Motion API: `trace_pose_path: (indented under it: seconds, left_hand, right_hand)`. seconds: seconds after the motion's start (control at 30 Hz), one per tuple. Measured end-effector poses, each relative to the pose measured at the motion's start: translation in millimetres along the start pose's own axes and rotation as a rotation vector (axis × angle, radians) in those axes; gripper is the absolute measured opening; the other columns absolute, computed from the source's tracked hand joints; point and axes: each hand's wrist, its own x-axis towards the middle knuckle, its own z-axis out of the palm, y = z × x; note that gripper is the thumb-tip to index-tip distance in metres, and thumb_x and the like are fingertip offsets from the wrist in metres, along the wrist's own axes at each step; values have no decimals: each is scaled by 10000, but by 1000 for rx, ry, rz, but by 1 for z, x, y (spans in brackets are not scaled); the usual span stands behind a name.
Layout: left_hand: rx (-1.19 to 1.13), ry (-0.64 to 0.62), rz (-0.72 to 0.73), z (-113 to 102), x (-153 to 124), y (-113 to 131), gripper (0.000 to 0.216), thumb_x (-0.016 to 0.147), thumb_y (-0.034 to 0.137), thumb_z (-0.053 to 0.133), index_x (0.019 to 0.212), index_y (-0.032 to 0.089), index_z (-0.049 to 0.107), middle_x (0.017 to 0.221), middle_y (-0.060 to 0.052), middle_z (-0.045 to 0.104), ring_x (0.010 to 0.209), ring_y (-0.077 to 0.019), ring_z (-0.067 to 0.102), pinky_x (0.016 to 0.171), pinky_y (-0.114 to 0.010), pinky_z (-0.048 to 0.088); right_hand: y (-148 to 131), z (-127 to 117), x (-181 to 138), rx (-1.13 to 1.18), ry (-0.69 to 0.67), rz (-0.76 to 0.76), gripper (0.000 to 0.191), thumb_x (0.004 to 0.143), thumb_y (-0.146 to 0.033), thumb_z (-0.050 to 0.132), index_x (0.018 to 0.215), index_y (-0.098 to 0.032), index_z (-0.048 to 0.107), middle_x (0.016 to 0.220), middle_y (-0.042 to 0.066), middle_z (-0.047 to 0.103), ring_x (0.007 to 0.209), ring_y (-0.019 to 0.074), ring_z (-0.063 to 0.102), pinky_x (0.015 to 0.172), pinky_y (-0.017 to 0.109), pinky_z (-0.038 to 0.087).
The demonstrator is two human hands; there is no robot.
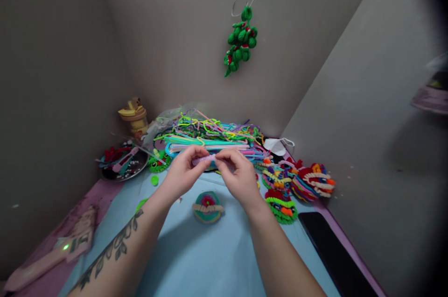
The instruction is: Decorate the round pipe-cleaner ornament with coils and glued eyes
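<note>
Both hands meet above the middle of the table, in front of a pile of coloured pipe cleaners (210, 136). Between their fingertips is a short lilac piece of fuzzy pipe cleaner (204, 160), held level. My left hand (184, 169) pinches its left part. The thumb and fingers of my right hand (241, 174) close on its right end. Fingers partly cover the piece, so its full length is hidden. Below the hands, a round teal pipe-cleaner piece (208, 213) with a beige band and a red-and-pink centre lies on the blue cloth (203, 259).
A pink glue gun (58, 257) with a lit green light lies left. Behind it stand a metal tray (140, 166) and yellow cup (135, 119). On the right are several colourful pipe-cleaner pieces (282, 206) and a long black object (336, 250). Green ornaments (241, 40) hang above.
</note>
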Motion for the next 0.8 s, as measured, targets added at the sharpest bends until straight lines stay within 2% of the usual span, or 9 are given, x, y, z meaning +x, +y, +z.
trace_pose_path:
  seconds: [0.2,0.47,0.6,0.8]
  left_hand:
    - [39,-22,-13,0,0,2,177,826,332,614,877,162,619,833,-28,618,765,-149,574,692,-258,482]
    - [-12,-9,-70,0,0,3,191,808,333,628,895,164,621,834,-29,638,756,-151,596,673,-259,489]
    - [-83,-10,-115,0,-1,5,212,795,348,630,902,166,603,786,-17,636,704,-145,601,644,-257,485]
    - [-48,-40,-152,0,-1,9,224,805,384,599,859,168,618,718,-6,617,634,-138,581,589,-244,468]
  right_hand:
    - [-1,1,1,-20,45,-43,143,809,-101,520,767,-217,592,806,16,617,786,164,578,721,281,451]
    - [1,1,-1,47,3,66,98,792,-123,533,775,-218,554,800,9,606,764,163,573,706,273,453]
    - [2,1,-1,68,-31,66,82,815,-140,527,794,-216,551,815,12,601,778,163,574,718,277,452]
    - [1,1,-1,57,-47,72,55,828,-171,534,802,-217,549,814,16,610,773,166,576,718,285,457]
